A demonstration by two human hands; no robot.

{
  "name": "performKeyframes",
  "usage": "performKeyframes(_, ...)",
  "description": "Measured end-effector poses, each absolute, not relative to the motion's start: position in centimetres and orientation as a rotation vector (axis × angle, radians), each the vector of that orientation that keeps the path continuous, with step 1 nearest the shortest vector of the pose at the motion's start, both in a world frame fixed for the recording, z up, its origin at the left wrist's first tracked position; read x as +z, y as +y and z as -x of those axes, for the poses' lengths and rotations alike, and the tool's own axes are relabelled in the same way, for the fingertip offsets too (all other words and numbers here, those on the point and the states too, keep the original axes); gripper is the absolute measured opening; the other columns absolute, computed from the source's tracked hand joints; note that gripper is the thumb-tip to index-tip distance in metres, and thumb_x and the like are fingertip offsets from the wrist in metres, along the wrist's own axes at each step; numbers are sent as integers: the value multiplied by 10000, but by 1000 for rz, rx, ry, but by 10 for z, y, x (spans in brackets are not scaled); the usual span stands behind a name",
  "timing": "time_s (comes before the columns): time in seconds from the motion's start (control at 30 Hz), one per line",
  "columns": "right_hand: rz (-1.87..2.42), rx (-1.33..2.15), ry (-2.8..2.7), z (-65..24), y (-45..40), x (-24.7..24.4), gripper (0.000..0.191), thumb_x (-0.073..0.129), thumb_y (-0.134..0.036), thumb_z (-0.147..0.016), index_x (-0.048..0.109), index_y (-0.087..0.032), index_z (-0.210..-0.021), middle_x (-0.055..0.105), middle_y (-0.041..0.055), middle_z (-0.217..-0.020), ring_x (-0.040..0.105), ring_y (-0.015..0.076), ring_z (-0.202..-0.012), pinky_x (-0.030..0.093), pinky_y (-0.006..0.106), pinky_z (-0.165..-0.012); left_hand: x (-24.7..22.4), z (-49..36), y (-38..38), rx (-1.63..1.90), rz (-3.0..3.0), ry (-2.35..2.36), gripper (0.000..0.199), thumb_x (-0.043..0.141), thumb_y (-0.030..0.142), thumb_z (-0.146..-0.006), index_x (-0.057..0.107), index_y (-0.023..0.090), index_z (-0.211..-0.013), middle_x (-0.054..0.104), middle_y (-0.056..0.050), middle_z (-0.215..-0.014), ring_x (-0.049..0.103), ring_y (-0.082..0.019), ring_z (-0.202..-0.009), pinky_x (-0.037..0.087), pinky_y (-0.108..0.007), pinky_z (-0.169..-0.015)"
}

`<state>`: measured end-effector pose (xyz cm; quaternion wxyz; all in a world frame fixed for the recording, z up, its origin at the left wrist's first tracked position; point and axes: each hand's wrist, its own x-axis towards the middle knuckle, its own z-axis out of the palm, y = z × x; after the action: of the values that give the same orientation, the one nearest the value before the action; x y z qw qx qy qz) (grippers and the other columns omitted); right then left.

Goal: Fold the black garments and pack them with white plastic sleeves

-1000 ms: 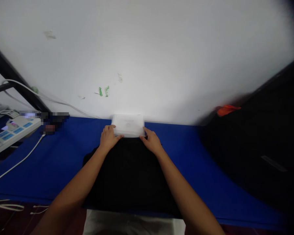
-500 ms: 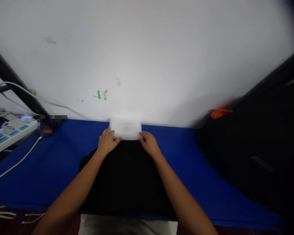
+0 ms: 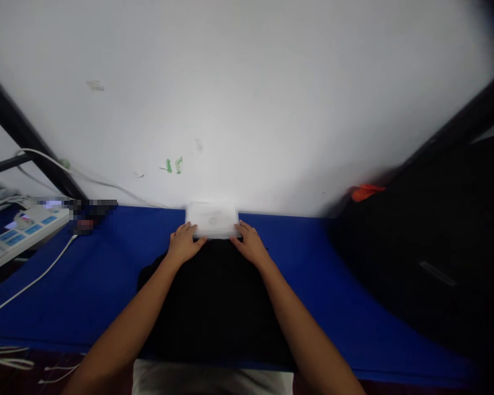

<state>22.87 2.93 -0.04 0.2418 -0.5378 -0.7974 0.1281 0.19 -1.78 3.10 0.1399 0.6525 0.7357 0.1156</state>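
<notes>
A flat, white, rectangular pack (image 3: 212, 218) lies against the foot of the wall, at the far end of a spread black cloth (image 3: 218, 296). It has a faint round mark on top; its exact kind is unclear. My left hand (image 3: 183, 243) grips the near left corner, fingers along the side and thumb at the front edge. Opposite it, my right hand (image 3: 249, 241) holds the near right corner in the same way. Beneath my forearms, the black cloth runs toward me to the front edge of the blue-covered table (image 3: 308, 285).
At the left lies a white power strip (image 3: 33, 233) with blue sockets and several cables. A white cable (image 3: 119, 189) runs along the wall. A large black bag-like shape (image 3: 411, 258) fills the right side, with an orange piece (image 3: 366, 192) at its top.
The whole view has shifted slightly, with the wall marks and power strip lower and farther right. Both hands stay at the white pack's corners; my right thumb sits slightly farther inward.
</notes>
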Motion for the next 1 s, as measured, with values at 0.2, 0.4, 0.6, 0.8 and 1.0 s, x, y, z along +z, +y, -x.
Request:
performKeyframes(0.2,1436,261,-2317,-225,27,4,450,541,-337,-902,594,-126,-1295,510,181,-1437,468,298,-1340,322,472,-1118,29,0,-16,348,-1882,2129,579,492,543,-914,495,202,-1383,361,-132,-1552,281,-305,-1451,259,-493,-1131)
performKeyframes(0.4,1417,233,-2358,-225,29,5,405,545,-344,-909,620,-154,-1258,556,170,-1395,505,290,-1299,342,458,-1077,28,2,-17,380,-1880,2123,566,492,544,-917,504,206,-1371,377,-133,-1544,284,-304,-1449,261,-491,-1127)
performKeyframes(0.6,1431,214,-2376,-224,26,8,409,543,-351,-914,624,-124,-1245,563,176,-1385,523,295,-1262,360,422,-1055,26,2,-16,391,-1879,2117,563,482,579,-910,525,224,-1345,390,-125,-1537,288,-311,-1443,264,-511,-1116)
performKeyframes(0.8,1459,212,-2364,-223,25,11,410,536,-349,-916,628,-119,-1244,571,174,-1375,538,308,-1223,364,433,-1055,36,3,-17,389,-1845,2043,749,480,755,-812,517,245,-1360,343,-103,-1564,230,-336,-1458,221,-544,-1133)
performKeyframes(1.0,1481,210,-2360,-223,23,11,429,522,-351,-919,614,-124,-1271,571,159,-1378,528,311,-1227,382,435,-1047,38,14,-19,260,-1955,1932,761,593,675,-788,452,275,-1419,293,-77,-1591,191,-340,-1470,208,-533,-1150)
